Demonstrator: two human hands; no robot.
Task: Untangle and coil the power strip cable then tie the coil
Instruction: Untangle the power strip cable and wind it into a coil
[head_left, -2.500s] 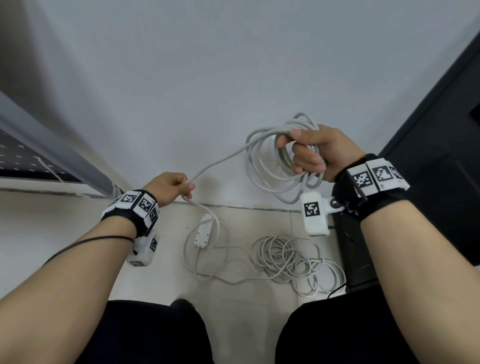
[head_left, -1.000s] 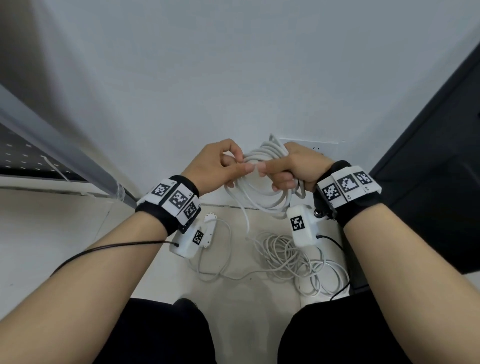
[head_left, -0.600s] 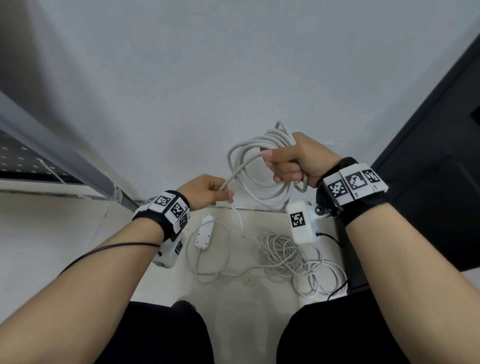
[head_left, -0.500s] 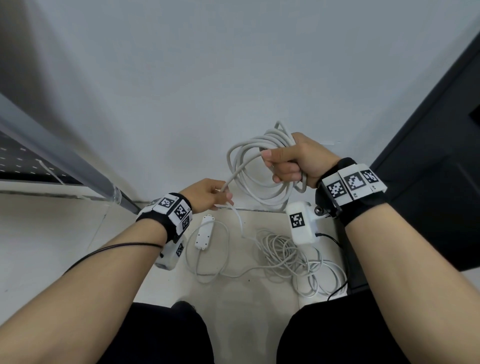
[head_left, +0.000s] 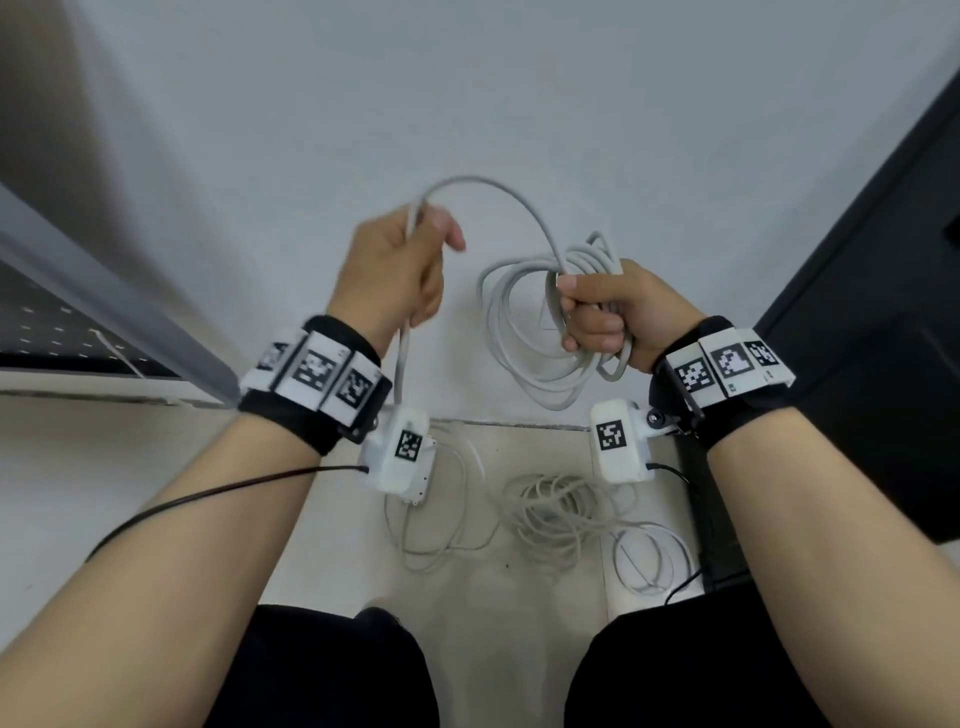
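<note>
Above the floor (head_left: 519, 587), right hand (head_left: 613, 309) grips the coil (head_left: 524, 358); left hand (head_left: 395, 275), beside the coil, pinches the cable (head_left: 498, 189) arching into it.

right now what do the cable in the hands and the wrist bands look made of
Cable: pale grey, matte, flexible plastic or rubber jacket, judging by its smooth loops. Wrist bands: black soft fabric, apparently, carrying stiff white printed marker tags.

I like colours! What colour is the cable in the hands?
Pale grey-white, the cable shows best in the head view.
</note>
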